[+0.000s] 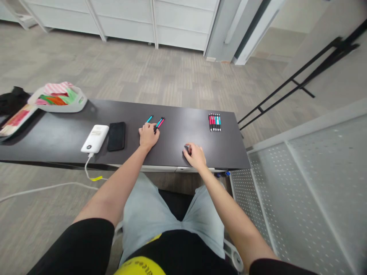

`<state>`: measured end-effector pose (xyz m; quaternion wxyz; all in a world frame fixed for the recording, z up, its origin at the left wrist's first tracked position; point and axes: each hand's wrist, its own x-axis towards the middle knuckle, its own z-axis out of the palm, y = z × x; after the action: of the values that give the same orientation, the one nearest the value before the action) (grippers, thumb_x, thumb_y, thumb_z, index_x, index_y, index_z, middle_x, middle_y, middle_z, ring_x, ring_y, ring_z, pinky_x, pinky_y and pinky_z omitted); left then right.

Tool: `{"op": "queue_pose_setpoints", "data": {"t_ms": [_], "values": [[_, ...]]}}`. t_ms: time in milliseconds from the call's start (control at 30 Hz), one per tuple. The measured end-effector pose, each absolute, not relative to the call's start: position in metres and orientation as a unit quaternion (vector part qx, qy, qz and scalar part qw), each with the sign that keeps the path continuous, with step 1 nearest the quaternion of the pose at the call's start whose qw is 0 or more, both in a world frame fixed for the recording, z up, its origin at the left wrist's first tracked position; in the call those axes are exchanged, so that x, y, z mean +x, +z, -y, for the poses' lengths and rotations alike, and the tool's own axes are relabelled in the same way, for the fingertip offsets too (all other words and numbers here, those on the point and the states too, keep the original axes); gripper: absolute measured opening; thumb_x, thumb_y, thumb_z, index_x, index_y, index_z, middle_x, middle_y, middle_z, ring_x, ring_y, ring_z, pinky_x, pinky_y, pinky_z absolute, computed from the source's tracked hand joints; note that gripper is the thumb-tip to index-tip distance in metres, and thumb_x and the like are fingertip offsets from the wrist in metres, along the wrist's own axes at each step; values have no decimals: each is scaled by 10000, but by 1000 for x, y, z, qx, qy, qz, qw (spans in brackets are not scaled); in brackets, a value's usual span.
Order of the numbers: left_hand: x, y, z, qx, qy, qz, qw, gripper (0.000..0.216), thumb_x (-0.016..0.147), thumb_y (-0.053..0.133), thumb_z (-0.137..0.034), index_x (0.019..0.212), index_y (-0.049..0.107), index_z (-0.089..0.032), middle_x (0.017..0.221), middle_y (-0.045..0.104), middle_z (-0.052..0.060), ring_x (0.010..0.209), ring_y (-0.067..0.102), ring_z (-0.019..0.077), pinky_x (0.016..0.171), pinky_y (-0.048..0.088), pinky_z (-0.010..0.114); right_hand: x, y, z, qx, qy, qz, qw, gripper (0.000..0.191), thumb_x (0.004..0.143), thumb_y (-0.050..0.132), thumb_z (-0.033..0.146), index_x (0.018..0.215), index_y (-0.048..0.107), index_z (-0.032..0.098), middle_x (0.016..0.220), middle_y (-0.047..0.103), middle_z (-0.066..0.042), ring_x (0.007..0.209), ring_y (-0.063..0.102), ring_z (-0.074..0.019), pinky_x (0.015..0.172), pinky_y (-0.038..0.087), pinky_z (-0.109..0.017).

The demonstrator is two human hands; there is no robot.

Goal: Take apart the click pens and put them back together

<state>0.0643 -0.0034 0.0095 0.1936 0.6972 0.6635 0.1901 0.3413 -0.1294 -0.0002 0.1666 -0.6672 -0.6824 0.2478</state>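
Note:
My left hand [148, 136] rests on the dark table [177, 133], fingers curled around two pens [159, 123], one teal and one red, whose tips stick out past my knuckles. Another teal pen [149, 119] lies just beyond the hand. My right hand [194, 154] lies near the table's front edge with fingers curled loosely on the surface; nothing shows in it. A neat row of several red and teal pens [215, 122] lies at the far right of the table.
A black phone [116, 136] and a white power bank [95, 138] with a cable lie left of my left hand. A white tray [60, 100] of colourful items stands at the far left. A perforated metal surface [309, 183] borders the right.

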Motion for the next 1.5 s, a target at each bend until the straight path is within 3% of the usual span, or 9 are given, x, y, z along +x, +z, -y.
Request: {"op": "queue_pose_setpoints", "data": {"t_ms": [167, 367, 567, 700, 900, 1000, 1200, 1367, 1500], "values": [[63, 16, 4, 695, 174, -662, 220, 321, 1265, 574, -177, 1572, 645, -112, 1712, 657, 303, 1609, 578, 398, 1373, 396, 575, 338, 2, 131, -670, 254, 679, 157, 309, 1172, 674, 464, 1408, 868, 513, 1180, 926, -66, 1276, 879, -415, 1185, 651, -604], [61, 16, 4, 687, 176, -669, 224, 247, 1285, 558, -191, 1519, 622, -144, 1661, 729, 244, 1560, 638, 341, 1378, 410, 520, 336, 3, 131, -672, 255, 676, 165, 335, 1172, 691, 441, 1451, 858, 522, 1183, 934, -74, 1274, 869, -437, 1157, 648, -625], [66, 10, 0, 665, 226, -684, 197, 273, 1246, 483, -163, 1421, 691, -191, 1626, 759, 274, 1565, 648, 447, 1384, 397, 619, 332, 0, 129, -683, 246, 664, 183, 235, 1150, 721, 351, 1351, 836, 387, 1135, 906, -113, 1244, 869, -434, 1174, 623, -592], [67, 7, -2, 660, 277, -672, 188, 250, 1219, 505, -177, 1341, 717, -228, 1587, 800, 252, 1531, 669, 456, 1364, 406, 616, 332, -4, 126, -680, 245, 659, 209, 141, 1136, 745, 330, 1259, 801, 367, 1078, 883, -104, 1196, 866, -427, 1152, 610, -576], [66, 5, 9, 649, 365, -636, 200, 201, 1191, 578, -241, 1294, 750, -225, 1561, 844, 237, 1521, 707, 429, 1404, 394, 617, 338, -11, 122, -660, 267, 643, 282, 44, 1107, 764, 377, 1111, 728, 401, 972, 834, -37, 1092, 863, -392, 1131, 597, -552], [75, -5, 25, 640, 407, -608, 236, 223, 1176, 601, -304, 1295, 783, -252, 1538, 866, 208, 1507, 733, 414, 1394, 453, 618, 340, -15, 120, -650, 291, 619, 331, 74, 1105, 752, 414, 1165, 709, 405, 954, 819, -10, 980, 847, -356, 1086, 610, -522], [107, -27, 57, 649, 408, -519, 378, 282, 1078, 724, -573, 1197, 882, -372, 1316, 951, 110, 1035, 819, 370, 1049, 649, 598, 343, -19, 115, -620, 351, 548, 437, 255, 1139, 684, 487, 1375, 660, 394, 1202, 875, -28, 862, 766, -278, 847, 635, -430], [125, -26, 64, 668, 385, -464, 435, 281, 961, 873, -643, 1050, 897, -378, 1219, 964, 107, 1142, 856, 394, 1118, 655, 623, 343, -20, 115, -592, 381, 495, 509, 101, 1190, 643, 484, 1220, 662, 389, 1051, 847, -9, 744, 670, -246, 779, 628, -414], [126, -22, 66, 668, 387, -458, 441, 338, 933, 906, -688, 1017, 881, -362, 1123, 955, 108, 1078, 844, 398, 1096, 647, 628, 345, -19, 113, -578, 388, 460, 551, 76, 1138, 728, 430, 1131, 664, 390, 944, 788, 4, 817, 717, -253, 788, 647, -402]]}}
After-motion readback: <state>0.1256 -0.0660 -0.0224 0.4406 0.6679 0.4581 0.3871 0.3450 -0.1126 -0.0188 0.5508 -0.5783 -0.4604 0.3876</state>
